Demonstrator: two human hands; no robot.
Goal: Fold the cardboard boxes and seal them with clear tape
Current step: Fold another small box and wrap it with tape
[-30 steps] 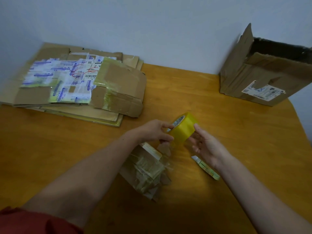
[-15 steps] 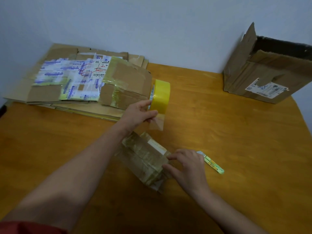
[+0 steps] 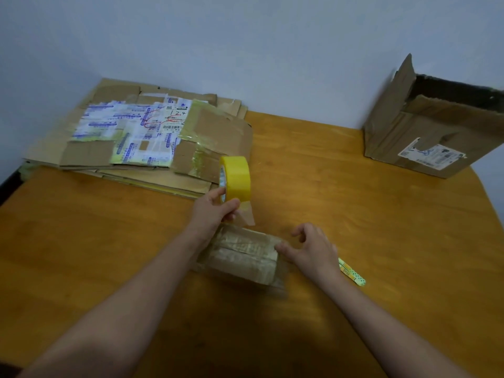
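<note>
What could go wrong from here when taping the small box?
The loose tape end hanging from the tape roll in the left hand may fold onto itself or stick to the fingers.
The right hand touches only one end of the small box, so it may slide.
The wrist could knock the green tool beside it.

- roll of tape [image 3: 236, 178]: yellow, on its edge in the air above the table [image 3: 354, 214], its hole facing left; the left hand [image 3: 211, 207] grips its lower rim; a short loose end hangs from the bottom
- small box [image 3: 242, 255]: brown, closed, lying on the table just nearer than the roll; glossy with clear tape (crinkled film sticks out at its right end)
- flattened boxes [image 3: 136, 137]: stacked at the far left; the top one bears torn white labels and tape strips
- open box [image 3: 425, 132]: far right, upright, one flap raised; white label on its front
</note>
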